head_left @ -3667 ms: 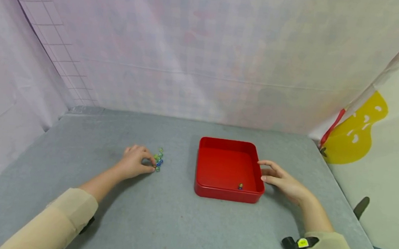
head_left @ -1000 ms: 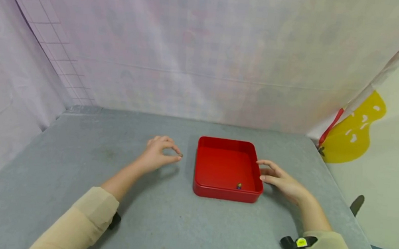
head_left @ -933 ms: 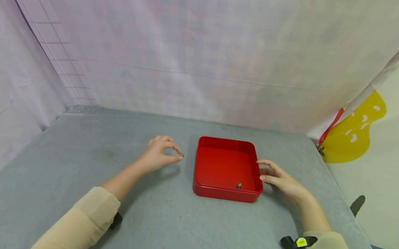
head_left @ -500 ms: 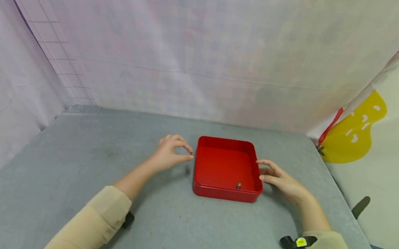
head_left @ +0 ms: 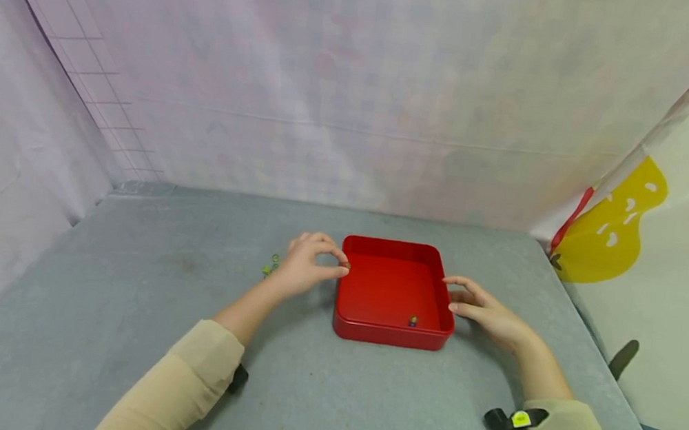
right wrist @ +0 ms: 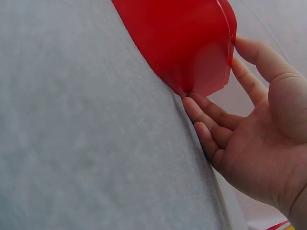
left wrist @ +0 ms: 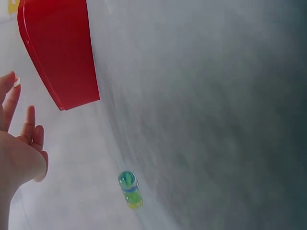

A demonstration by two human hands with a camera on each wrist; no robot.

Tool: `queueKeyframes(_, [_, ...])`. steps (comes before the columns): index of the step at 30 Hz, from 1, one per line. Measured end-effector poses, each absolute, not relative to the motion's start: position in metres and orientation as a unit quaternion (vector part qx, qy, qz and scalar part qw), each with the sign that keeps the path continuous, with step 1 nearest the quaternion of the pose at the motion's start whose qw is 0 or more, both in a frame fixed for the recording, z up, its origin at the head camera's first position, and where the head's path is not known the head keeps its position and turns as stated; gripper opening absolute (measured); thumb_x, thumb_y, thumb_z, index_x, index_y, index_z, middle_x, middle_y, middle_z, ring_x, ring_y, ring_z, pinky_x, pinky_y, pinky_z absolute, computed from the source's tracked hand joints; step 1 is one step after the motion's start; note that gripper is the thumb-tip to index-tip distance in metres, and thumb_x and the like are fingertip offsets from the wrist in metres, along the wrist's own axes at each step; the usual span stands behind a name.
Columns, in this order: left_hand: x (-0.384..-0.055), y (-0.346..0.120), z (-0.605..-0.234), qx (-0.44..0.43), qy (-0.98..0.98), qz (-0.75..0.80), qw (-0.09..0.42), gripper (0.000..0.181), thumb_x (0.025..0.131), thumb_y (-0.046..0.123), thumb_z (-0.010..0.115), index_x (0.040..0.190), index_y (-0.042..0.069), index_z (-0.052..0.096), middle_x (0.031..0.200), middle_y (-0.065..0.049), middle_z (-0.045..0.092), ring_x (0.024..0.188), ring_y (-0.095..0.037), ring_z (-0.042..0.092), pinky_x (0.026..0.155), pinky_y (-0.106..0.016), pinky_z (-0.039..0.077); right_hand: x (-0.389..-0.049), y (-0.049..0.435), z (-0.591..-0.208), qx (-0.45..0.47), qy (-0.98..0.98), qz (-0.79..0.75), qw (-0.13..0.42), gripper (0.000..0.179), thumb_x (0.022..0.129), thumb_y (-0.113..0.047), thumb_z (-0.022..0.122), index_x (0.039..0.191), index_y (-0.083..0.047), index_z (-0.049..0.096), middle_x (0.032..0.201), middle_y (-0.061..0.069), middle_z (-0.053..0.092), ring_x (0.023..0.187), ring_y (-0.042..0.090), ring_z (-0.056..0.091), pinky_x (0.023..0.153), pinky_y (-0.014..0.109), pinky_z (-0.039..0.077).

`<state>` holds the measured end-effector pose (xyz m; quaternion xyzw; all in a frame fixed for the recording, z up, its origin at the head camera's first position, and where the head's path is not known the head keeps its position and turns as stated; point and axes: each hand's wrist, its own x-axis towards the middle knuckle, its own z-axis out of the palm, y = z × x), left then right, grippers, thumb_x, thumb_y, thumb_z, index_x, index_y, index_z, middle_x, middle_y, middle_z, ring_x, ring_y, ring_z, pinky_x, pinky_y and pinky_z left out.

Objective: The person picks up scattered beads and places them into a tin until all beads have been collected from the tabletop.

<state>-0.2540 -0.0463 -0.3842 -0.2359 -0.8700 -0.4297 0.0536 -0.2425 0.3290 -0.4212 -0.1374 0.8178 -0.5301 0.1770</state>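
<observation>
At the left rim of a square red box [head_left: 396, 293], my left hand [head_left: 305, 266] pinches a small marble [left wrist: 17, 82] between thumb and forefinger. The fingertips hide most of that marble. Inside the box, near its front wall, lie a couple of marbles [head_left: 413, 321]. My right hand [head_left: 487, 315] rests its fingertips against the box's right side, with the thumb near the rim; the right wrist view shows those fingers [right wrist: 206, 115] touching the red wall. Behind the left hand, several green and blue glass marbles [left wrist: 130, 189] sit on the table, partly hidden in the head view.
A grey cloth-covered table [head_left: 327, 393] lies under everything. Pale curtains [head_left: 332, 89] close off the back and left sides. On the right hangs a white sheet with a yellow printed shape [head_left: 607, 233]. Each wrist wears a small black camera [head_left: 511, 421].
My left hand has left the marble group and moved right to the box's left rim, carrying one marble. The right hand and the box stay in place.
</observation>
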Motion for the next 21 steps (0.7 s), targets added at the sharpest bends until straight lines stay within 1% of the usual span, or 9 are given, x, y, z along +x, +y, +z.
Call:
queueKeyframes(7, [-0.254, -0.035, -0.383, -0.236, -0.867, -0.436, 0.051, 0.008, 0.085, 0.025, 0.075, 0.092, 0.02, 0.074, 0.108, 0.004, 0.057, 0.112, -0.019, 0.042, 0.102, -0.05, 0.019, -0.243, 0.33, -0.422, -0.136, 0.818, -0.531, 0.178, 0.056, 0.097, -0.025, 0.057, 0.144, -0.008, 0.032, 0.14, 0.026, 0.04, 0.127, 0.041, 0.036, 0.102, 0.06, 0.027])
queueKeyframes(16, [-0.256, -0.023, -0.384, -0.24, -0.873, -0.421, 0.051, 0.009, 0.085, 0.026, 0.075, 0.091, 0.02, 0.073, 0.104, 0.004, 0.056, 0.105, -0.018, 0.043, 0.099, -0.049, 0.022, -0.243, 0.33, -0.422, -0.137, 0.82, -0.527, 0.178, 0.056, 0.097, -0.025, 0.057, 0.144, -0.009, 0.032, 0.14, 0.026, 0.041, 0.127, 0.041, 0.037, 0.102, 0.06, 0.028])
queueKeyframes(21, [-0.257, -0.017, -0.386, -0.242, -0.877, -0.412, 0.049, 0.009, 0.085, 0.026, 0.075, 0.091, 0.02, 0.073, 0.106, 0.003, 0.055, 0.106, -0.018, 0.043, 0.099, -0.048, 0.022, -0.244, 0.331, -0.424, -0.139, 0.819, -0.528, 0.177, 0.055, 0.097, -0.025, 0.057, 0.143, -0.009, 0.033, 0.139, 0.026, 0.041, 0.126, 0.04, 0.038, 0.102, 0.059, 0.028])
